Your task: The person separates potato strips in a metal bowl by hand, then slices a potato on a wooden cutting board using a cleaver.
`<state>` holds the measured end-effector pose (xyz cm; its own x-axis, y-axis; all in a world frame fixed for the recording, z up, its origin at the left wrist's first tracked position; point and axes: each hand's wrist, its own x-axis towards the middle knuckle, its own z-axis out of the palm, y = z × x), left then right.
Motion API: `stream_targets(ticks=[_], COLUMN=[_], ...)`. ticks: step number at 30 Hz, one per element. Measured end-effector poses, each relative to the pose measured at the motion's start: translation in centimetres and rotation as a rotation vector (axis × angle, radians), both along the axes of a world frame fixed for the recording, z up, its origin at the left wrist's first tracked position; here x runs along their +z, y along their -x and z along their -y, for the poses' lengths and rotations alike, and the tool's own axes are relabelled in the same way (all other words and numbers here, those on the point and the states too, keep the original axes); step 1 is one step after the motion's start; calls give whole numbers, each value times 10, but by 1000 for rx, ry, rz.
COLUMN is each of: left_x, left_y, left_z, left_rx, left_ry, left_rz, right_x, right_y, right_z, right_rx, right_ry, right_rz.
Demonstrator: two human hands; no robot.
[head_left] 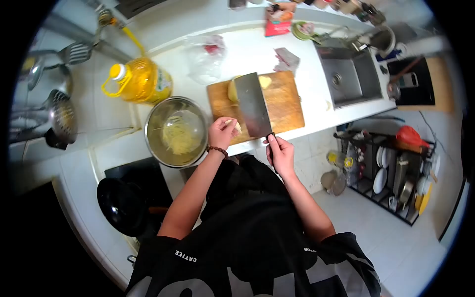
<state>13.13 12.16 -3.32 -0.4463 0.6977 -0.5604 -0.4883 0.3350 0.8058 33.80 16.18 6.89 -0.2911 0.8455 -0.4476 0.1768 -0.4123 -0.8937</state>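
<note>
My right hand (280, 154) is closed round the black handle of a cleaver (253, 104), whose wide blade stretches away from me over the wooden cutting board (288, 101). Between the fingers of my left hand (222, 132) is a pale potato slice (238, 128), at the board's near left corner. A larger yellowish potato piece (232, 91) lies left of the blade, partly covered by it. Another pale piece (265, 81) rests to the blade's right. Beside my left hand stands a metal bowl (152, 143) holding pale yellow shreds (180, 138), apparently in water.
A large oil bottle (143, 81) stands behind the bowl. Plastic bags (205, 59) lie on the white counter, with a sink (354, 76) at the right. A black wok (121, 205) sits at the lower left. A dish rack (386, 173) stands lower right.
</note>
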Motion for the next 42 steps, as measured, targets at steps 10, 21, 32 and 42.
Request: stream_targets(ticks=[10,21,32,42], left_x=[-61,-70,-83,-77], left_y=[-110,-107,-114,-132], left_z=[-116,-107,-144,-148], left_rx=[-123,-430,-581,-397], left_ry=[112,195,46,319], left_rz=[-41,-1002,-1165,-824], right_x=[-10,-77,-92,-86], right_y=[-125,-195,-117,-84], right_z=[-72,-153,-134,-119], right_rx=[-181,315,464,258], right_ry=[-176,-635,-359,-201], right_rz=[6,362,513,590])
